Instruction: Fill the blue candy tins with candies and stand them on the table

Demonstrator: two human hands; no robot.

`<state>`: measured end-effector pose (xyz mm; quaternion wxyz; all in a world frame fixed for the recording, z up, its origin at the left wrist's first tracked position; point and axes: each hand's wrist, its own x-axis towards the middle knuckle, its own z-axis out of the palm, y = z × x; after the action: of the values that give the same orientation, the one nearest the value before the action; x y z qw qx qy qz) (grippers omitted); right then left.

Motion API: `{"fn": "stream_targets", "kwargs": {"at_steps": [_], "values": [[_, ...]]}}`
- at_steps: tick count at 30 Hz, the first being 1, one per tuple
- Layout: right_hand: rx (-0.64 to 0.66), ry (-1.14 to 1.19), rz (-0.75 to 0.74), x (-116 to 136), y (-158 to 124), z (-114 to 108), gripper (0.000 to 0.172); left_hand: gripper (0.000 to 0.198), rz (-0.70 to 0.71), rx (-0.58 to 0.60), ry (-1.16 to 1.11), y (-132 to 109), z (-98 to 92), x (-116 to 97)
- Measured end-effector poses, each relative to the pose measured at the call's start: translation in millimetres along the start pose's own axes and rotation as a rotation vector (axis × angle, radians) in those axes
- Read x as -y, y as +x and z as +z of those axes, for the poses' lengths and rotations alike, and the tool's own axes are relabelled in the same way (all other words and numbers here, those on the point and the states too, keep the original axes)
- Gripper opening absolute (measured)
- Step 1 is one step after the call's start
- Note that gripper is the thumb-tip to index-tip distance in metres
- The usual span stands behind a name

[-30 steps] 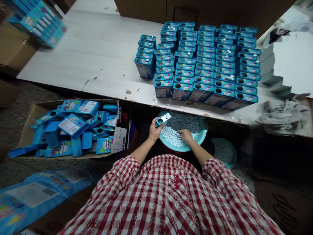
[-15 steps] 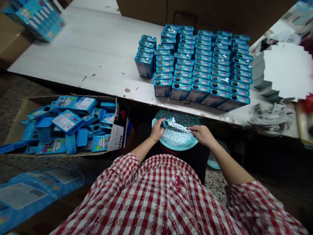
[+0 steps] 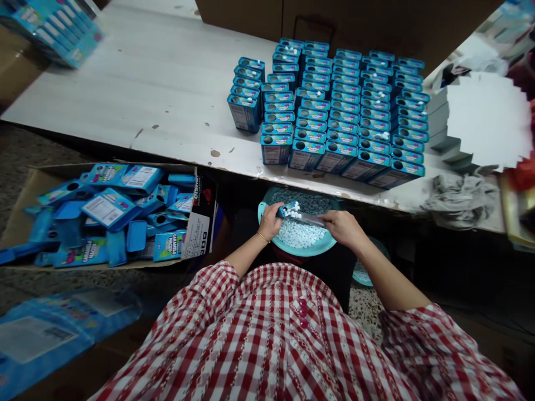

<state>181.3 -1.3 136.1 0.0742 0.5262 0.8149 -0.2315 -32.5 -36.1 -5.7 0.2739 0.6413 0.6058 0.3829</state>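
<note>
Over a teal basin (image 3: 311, 249) full of small white candies (image 3: 298, 234), my left hand (image 3: 270, 221) is closed around a small blue box (image 3: 285, 209). White pieces lie at the box's top opening. My right hand (image 3: 343, 227) grips a clear scoop (image 3: 310, 219), whose tip meets the box; a few pieces are at that tip. Upright blue boxes (image 3: 309, 153) stand in rows on the white table (image 3: 167, 83), some with white pieces on top.
At the left, a cardboard carton (image 3: 200, 223) holds jumbled blue boxes. Blue packaging (image 3: 62, 334) lies below it. A crumpled cloth (image 3: 460, 197) and a white stack (image 3: 485, 120) are at the right. A second basin (image 3: 363, 275) sits lower down.
The line of white candies along the scoop has mostly gone, with pieces now gathered at the box opening. Both hands stay nearly in place; the view has shifted slightly.
</note>
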Motion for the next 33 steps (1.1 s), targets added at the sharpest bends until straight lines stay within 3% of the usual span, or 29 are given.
{"fn": "stream_targets", "kwargs": {"at_steps": [7,11,14,22,28,33], "values": [[-0.042,0.267,0.033,-43.1,-20.8,26.9,0.033,0.043,0.095,0.024,0.153,-2.0,-8.6,-7.5],[-0.049,0.195,0.127,-61.2,-20.3,56.8,0.034,0.044,0.278,0.117,0.351,-3.5,-26.6,-18.5],[-0.041,0.105,0.197,-64.1,-11.8,78.0,0.035,0.044,0.253,0.097,0.405,-2.3,-45.0,-22.3],[-0.014,0.111,0.21,-58.4,11.1,107.5,0.036,0.038,0.083,0.003,0.069,-4.0,-75.7,-28.7],[-0.013,0.152,0.175,-62.4,22.3,118.0,0.037,0.03,0.147,-0.093,-0.055,-9.3,-93.4,-38.5],[-0.028,0.143,0.164,-64.1,33.6,124.3,0.036,0.034,-0.023,-0.104,-0.201,-13.8,-96.0,-38.5]]}}
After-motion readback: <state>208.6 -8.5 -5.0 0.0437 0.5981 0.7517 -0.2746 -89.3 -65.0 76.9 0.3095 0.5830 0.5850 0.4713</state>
